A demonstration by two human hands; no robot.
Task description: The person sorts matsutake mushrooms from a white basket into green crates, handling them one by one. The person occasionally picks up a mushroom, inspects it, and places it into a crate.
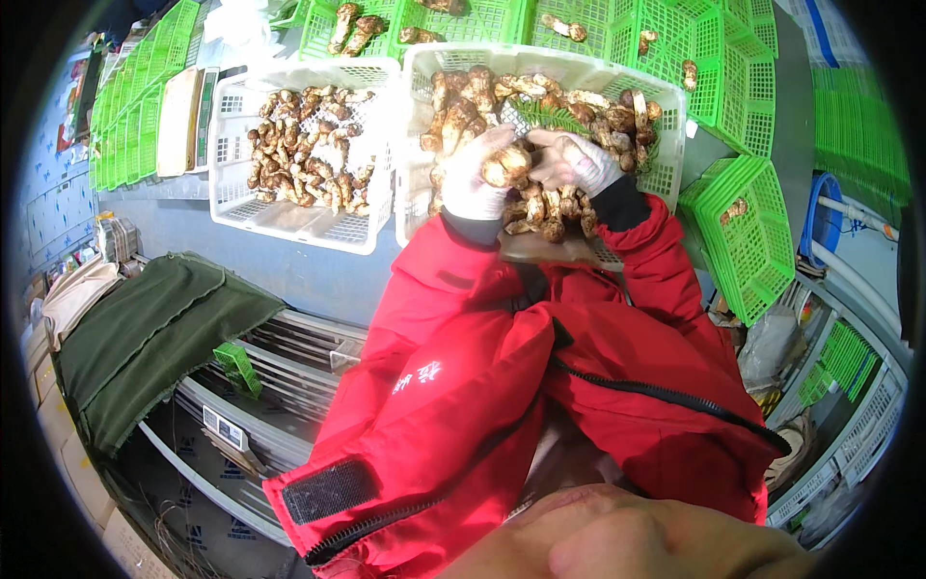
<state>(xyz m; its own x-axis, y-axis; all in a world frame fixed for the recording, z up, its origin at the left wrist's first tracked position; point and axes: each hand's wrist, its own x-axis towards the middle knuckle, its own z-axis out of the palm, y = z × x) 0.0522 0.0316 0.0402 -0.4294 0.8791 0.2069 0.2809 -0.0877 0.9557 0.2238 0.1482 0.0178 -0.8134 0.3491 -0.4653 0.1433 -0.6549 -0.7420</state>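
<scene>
Both my hands, in pale fingerless-looking gloves, are over the right white plastic basket (669,130), which holds many brown-capped mushrooms and a green fern leaf (548,116). My left hand (479,174) holds a large mushroom (506,166), its round pale-brown end turned up. Close to its right side is my right hand (575,161), fingers bent towards the mushroom; whether they grip anything cannot be made out. Below the hands, more mushrooms (551,217) lie near the basket's front edge. The left white plastic basket (304,235) contains many smaller mushrooms (289,159).
Green plastic baskets (477,25) with a few mushrooms line the table's far side. Stacked green baskets (756,239) stand at the right, one mushroom in the top one. A wooden-topped item (179,123) stands left; dark green cloth (159,340) covers part of a slatted rack.
</scene>
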